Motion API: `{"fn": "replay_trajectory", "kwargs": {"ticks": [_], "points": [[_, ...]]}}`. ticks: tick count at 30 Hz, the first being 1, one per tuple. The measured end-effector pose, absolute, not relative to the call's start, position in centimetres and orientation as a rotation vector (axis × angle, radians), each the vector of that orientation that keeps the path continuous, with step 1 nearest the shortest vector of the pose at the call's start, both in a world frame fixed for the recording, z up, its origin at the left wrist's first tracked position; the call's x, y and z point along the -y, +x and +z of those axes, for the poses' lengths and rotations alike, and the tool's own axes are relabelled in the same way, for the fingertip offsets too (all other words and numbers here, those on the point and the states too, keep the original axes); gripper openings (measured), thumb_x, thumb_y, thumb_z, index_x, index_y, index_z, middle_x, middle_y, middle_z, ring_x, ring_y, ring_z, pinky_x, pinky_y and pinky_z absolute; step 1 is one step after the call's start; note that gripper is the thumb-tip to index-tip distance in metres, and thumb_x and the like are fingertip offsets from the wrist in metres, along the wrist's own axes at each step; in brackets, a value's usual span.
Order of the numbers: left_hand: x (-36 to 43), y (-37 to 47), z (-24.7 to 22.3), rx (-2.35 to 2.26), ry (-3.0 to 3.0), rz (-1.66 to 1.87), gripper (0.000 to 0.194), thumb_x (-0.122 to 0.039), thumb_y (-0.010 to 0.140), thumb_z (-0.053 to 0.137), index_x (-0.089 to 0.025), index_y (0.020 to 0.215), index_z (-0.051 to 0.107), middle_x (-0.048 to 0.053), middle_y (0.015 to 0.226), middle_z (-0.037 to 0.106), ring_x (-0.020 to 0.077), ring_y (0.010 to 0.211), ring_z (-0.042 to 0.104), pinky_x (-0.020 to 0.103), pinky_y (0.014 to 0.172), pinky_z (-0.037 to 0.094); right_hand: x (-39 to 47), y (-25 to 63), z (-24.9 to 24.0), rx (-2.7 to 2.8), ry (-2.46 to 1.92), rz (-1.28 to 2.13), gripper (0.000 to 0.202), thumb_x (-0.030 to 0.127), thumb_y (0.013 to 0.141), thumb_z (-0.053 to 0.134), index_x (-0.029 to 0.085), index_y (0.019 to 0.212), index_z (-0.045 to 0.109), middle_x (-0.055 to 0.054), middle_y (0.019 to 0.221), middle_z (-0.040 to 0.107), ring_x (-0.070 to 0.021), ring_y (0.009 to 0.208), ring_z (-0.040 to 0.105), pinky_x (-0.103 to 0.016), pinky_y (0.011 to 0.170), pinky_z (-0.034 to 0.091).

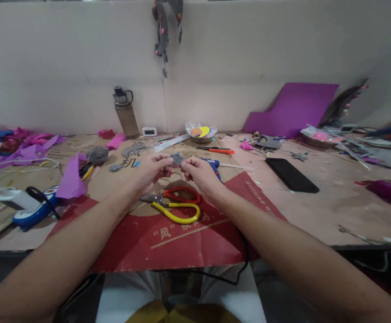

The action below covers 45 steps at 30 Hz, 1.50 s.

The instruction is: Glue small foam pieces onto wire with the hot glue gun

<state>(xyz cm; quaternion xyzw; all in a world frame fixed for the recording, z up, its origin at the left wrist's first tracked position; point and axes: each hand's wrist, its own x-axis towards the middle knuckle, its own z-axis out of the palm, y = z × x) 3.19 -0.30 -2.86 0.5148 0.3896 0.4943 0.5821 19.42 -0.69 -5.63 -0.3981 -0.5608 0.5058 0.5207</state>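
Observation:
A small grey piece (177,158) with an uneven edge is held up between both hands above the cardboard. My left hand (157,169) pinches its left side between thumb and fingers. On its right side, the thumb and forefinger of my right hand (197,172) hold its edge. Just below the hands lie scissors (178,206) with one red and one yellow handle, blades pointing left, on a red printed sheet (188,242). A blue glue gun (213,167) lies partly behind my right hand.
Left are a grey yarn ball (97,154), purple felt (72,177), a blue power strip (36,215) and a bottle (126,116). A bowl (201,138) and orange cutter (221,150) are behind the hands. A black phone (291,175) lies right; purple sheet (293,110) leans on the wall.

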Motion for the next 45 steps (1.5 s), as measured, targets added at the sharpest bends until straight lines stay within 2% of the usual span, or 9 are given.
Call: {"fn": "replay_trajectory", "kwargs": {"ticks": [4,8,14,23,30,39,45], "points": [[0.2,3.2,-3.1,-1.004,1.321,1.186,0.027,-0.032,0.063,0.08,-0.013,0.07,0.061,-0.001,0.058,0.06,0.0082,0.051,0.054,0.022,0.053,0.042,0.5,19.3,-5.7,1.412,-0.994,1.155,0.018,0.036,0.07,0.059,0.02,0.075,0.053,0.004,0.065,0.051,-0.0103,0.058,0.044,-0.026,0.057,0.036],[-0.1,3.2,-3.6,-1.079,1.488,1.215,0.025,-0.033,0.065,0.077,-0.014,0.07,0.062,-0.001,0.058,0.06,0.0088,0.05,0.054,0.023,0.053,0.042,0.0,19.4,-5.8,1.39,-0.975,1.083,0.027,0.034,0.066,0.061,0.02,0.089,0.056,0.001,0.08,0.056,-0.0116,0.067,0.048,-0.026,0.06,0.039],[-0.1,3.2,-3.8,-1.137,1.585,1.161,0.022,-0.032,0.067,0.075,-0.015,0.071,0.062,-0.003,0.058,0.058,0.0081,0.049,0.051,0.023,0.051,0.039,0.1,19.5,-5.8,1.413,-0.946,1.087,0.018,0.035,0.067,0.06,0.019,0.071,0.054,0.004,0.065,0.05,-0.0097,0.058,0.041,-0.026,0.056,0.034],[0.2,3.3,-3.7,-1.062,1.518,1.075,0.021,-0.033,0.068,0.074,-0.015,0.065,0.064,0.001,0.058,0.058,0.0101,0.051,0.052,0.024,0.053,0.042,0.4,19.5,-5.8,1.431,-1.008,1.026,0.016,0.035,0.069,0.061,0.02,0.068,0.054,0.005,0.061,0.049,-0.0099,0.055,0.042,-0.025,0.053,0.033],[0.1,3.2,-4.0,-1.082,1.514,1.12,0.016,-0.025,0.068,0.073,-0.015,0.065,0.061,-0.002,0.056,0.056,0.008,0.049,0.051,0.022,0.052,0.04,0.7,19.4,-5.8,1.497,-0.983,0.973,0.017,0.035,0.072,0.062,0.02,0.072,0.056,0.004,0.061,0.051,-0.0097,0.055,0.042,-0.025,0.053,0.034],[0.8,3.6,-2.6,-0.932,1.318,1.032,0.028,-0.04,0.07,0.074,-0.012,0.074,0.068,0.003,0.066,0.063,0.0106,0.056,0.057,0.023,0.055,0.043,0.6,19.8,-5.5,1.167,-0.898,1.313,0.02,0.031,0.063,0.069,0.018,0.069,0.055,0.007,0.057,0.05,-0.0058,0.048,0.04,-0.023,0.051,0.032],[0.3,3.3,-3.3,-0.953,1.353,1.049,0.022,-0.03,0.065,0.079,-0.014,0.073,0.067,0.0,0.064,0.061,0.0091,0.055,0.055,0.023,0.056,0.044,0.8,19.9,-5.5,1.151,-0.854,1.39,0.024,0.033,0.061,0.073,0.018,0.069,0.056,0.007,0.055,0.05,-0.0057,0.048,0.04,-0.023,0.052,0.032]]}}
